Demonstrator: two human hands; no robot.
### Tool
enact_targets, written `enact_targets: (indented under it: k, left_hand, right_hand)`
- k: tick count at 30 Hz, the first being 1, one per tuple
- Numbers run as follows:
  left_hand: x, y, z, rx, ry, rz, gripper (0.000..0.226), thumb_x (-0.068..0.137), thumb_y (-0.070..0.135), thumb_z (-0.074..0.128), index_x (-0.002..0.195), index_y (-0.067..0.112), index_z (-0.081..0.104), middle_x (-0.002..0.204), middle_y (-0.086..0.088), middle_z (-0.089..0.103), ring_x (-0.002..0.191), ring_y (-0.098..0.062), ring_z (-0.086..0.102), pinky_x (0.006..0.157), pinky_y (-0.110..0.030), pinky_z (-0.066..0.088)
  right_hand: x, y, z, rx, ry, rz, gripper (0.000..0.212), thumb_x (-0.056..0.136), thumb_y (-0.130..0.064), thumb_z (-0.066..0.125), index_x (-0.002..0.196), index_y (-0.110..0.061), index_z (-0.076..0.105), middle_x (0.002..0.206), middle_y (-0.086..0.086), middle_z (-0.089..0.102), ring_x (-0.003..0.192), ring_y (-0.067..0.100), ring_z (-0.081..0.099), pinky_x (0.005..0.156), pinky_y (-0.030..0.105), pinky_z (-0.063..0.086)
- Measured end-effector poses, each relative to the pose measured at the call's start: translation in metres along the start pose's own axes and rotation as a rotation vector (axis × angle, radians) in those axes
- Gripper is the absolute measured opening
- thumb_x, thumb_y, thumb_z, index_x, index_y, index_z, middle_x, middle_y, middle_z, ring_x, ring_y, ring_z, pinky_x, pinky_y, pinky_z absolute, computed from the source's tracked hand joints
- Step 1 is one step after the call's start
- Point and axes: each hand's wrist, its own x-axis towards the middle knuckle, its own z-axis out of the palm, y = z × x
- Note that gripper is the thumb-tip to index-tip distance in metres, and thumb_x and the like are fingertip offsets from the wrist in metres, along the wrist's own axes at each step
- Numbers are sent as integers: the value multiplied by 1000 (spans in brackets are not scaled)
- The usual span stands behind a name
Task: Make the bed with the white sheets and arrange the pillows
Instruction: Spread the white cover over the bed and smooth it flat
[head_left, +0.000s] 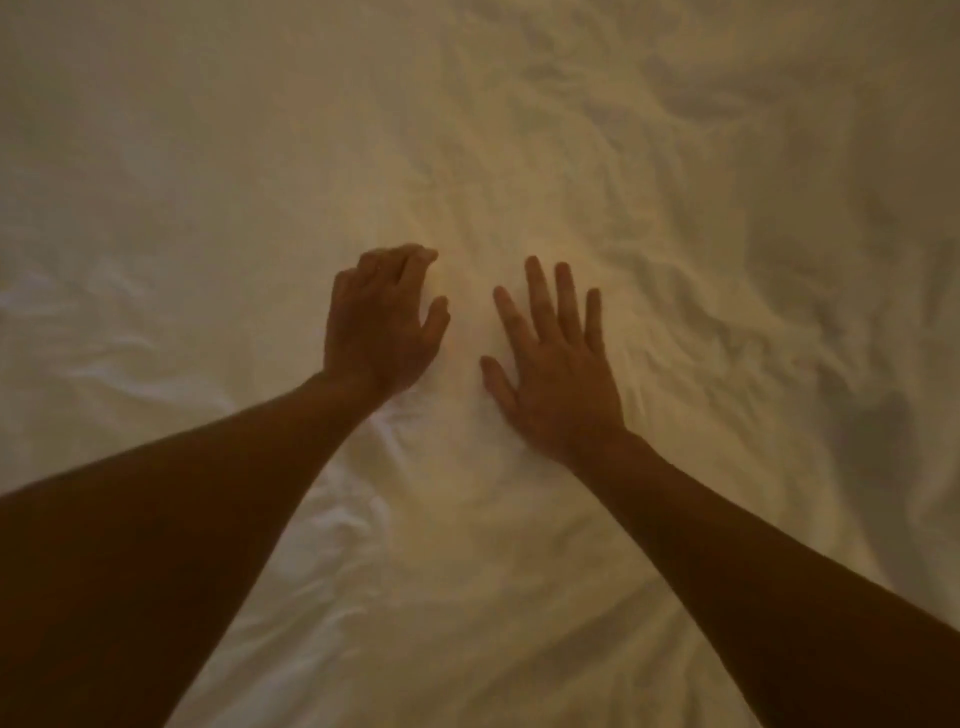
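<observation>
Sheet is spread but creased, pressed by the flat, empty right hand; whether fabric is held in the curled grip of the left hand cannot be told; pillows are not seen.

White sheet, spread out and filling the view in dim, warm light. Fairly smooth at far left; thickly rumpled through the centre and right, in soft ridges and hollows. Sharper, brighter creases bunched at near left. Pressed at the middle under a flat right hand and a left hand with bent fingers; fabric pinched or not, unclear.
</observation>
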Motion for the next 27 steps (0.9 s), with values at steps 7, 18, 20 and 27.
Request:
enact_targets:
  k: [7,18,20,27]
  left_hand:
    - [35,-46,60,122,-264,-106,68,103,53,16,163,20,9,171,-3,5,157,-26,2,126,-50,2]
    - [26,-47,84,124,-125,-93,69,104,52,27,162,17,15,171,-6,8,157,-28,5,125,-53,5]
    - [26,-47,85,127,-134,-97,70,104,52,29,162,16,15,171,-6,7,157,-28,4,125,-54,6]
    - [27,-48,88,105,-150,-103,72,102,50,33,162,15,15,171,-7,6,157,-30,3,125,-56,6]
  right_hand:
    - [58,8,41,-166,-119,-282,72,100,-67,26,160,-27,29,168,7,21,156,31,13,123,59,5]
    - [116,86,10,-78,-55,172,69,90,-63,38,136,-14,55,163,13,30,153,37,21,122,60,13]
    - [128,65,19,-97,-75,25,70,93,-59,41,148,-17,45,167,14,22,154,37,16,122,61,11]
    - [104,128,20,-279,-124,218,83,91,-82,26,161,-39,14,170,11,-3,156,38,-4,115,74,-5]
